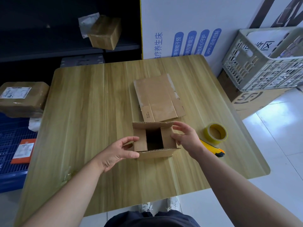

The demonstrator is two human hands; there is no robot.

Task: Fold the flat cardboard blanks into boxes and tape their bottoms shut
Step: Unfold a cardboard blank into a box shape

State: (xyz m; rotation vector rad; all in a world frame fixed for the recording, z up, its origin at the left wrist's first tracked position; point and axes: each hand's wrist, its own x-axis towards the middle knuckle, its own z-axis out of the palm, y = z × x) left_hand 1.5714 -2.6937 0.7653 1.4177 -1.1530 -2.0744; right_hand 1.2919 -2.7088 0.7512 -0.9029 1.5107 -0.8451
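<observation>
Head view: box [155,154] on table; left hand [114,153] grips left side, right hand [188,138] pinches right side.

Single view, head-worn. Looks forward and steeply down over the surface [91,112]; wide-angle, frame edges bowed. Left grip [118,153] and right grip [186,138] sit at arm's reach, just below frame centre, with the box [140,141] between them. Wearer's shoes [172,204] show at the bottom edge, past the near rim. Top of frame takes in dark shelving [49,46], a printed wall panel [188,22], and a plastic crate [262,63] far right.
</observation>
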